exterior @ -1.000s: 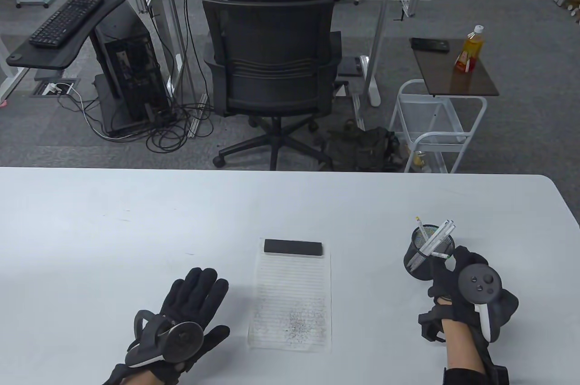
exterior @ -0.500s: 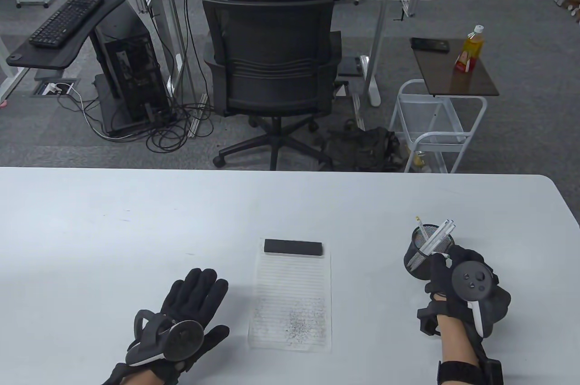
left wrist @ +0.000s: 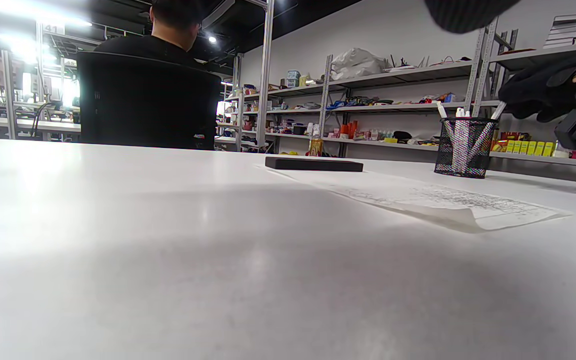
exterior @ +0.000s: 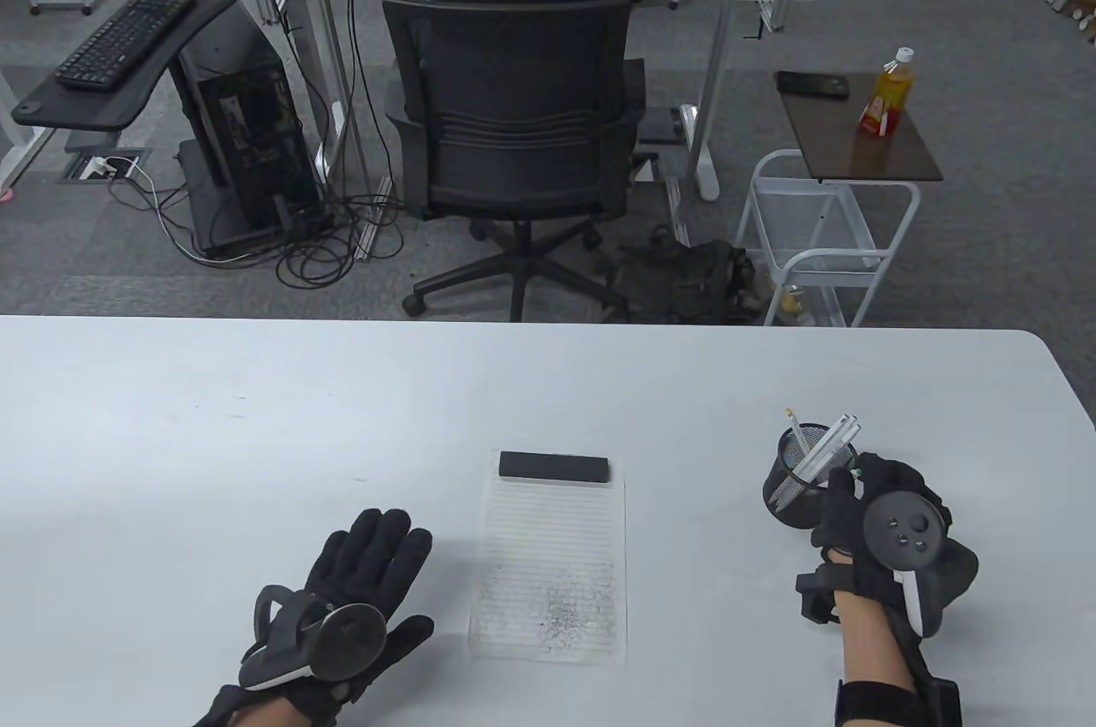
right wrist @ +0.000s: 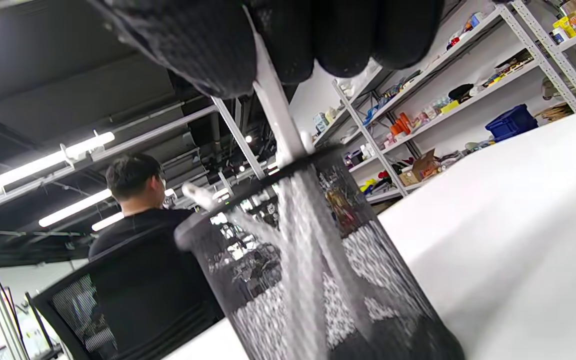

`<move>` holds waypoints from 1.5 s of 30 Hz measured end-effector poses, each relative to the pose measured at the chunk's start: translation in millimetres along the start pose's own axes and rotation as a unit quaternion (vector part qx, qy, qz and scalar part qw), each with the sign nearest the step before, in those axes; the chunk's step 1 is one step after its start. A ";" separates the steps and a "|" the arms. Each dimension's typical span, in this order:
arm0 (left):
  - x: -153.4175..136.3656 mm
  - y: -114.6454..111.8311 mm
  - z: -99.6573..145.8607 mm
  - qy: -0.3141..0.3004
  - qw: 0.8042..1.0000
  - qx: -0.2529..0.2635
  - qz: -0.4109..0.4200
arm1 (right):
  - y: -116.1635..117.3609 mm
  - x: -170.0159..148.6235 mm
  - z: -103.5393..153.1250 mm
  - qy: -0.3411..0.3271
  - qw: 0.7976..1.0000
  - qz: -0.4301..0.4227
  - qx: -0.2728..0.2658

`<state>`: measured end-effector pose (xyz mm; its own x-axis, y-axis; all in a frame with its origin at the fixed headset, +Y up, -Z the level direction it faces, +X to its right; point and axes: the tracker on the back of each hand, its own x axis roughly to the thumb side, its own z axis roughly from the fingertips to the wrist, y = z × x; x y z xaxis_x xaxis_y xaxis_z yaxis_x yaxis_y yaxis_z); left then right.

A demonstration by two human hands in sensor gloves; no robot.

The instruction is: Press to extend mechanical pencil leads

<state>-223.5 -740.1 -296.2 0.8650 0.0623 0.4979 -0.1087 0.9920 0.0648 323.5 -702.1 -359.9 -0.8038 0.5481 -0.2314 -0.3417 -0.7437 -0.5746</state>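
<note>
A black mesh cup [exterior: 792, 487] stands on the table at the right and holds several white mechanical pencils [exterior: 829, 443]. My right hand [exterior: 846, 487] is at the cup's near rim. In the right wrist view its fingers [right wrist: 208, 50] pinch the upper end of one white pencil [right wrist: 280, 125], whose lower part is still inside the cup [right wrist: 318, 270]. My left hand [exterior: 377, 547] lies flat on the table, fingers spread, holding nothing. The cup [left wrist: 463, 147] and right hand [left wrist: 553, 90] also show in the left wrist view.
A lined sheet of paper [exterior: 552, 564] with grey lead marks lies in the middle, a black bar [exterior: 555, 467] weighting its far edge. The white table [exterior: 257, 419] ends beyond the cup at the right. An office chair [exterior: 514, 128] with a seated person is behind the table.
My right hand has shifted a little at the cup's near rim, thumb now raised against the pencils. The left hand, paper and cup have not moved.
</note>
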 end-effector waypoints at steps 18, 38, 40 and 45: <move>2.9 0.0 0.4 -0.005 1.000 0.008 -0.007 | -75.0 74.3 21.3 -0.138 0.959 -0.235 -0.075; -0.4 -3.2 0.6 -0.001 1.000 -0.003 0.004 | 113.0 138.7 97.5 -0.036 0.691 -0.628 0.356; -0.4 -3.7 0.6 -0.001 1.000 -0.005 0.004 | 122.2 135.5 101.3 -0.018 0.693 -0.645 0.322; -1.3 -1.6 1.1 -0.001 1.000 0.000 0.005 | 130.2 128.9 109.0 -0.001 0.656 -0.675 0.338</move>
<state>-225.0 -741.9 -296.0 0.8630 0.0717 0.5001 -0.1174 0.9912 0.0605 122.3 -770.0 -379.0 0.4531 0.8816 0.1321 -0.8800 0.4186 0.2245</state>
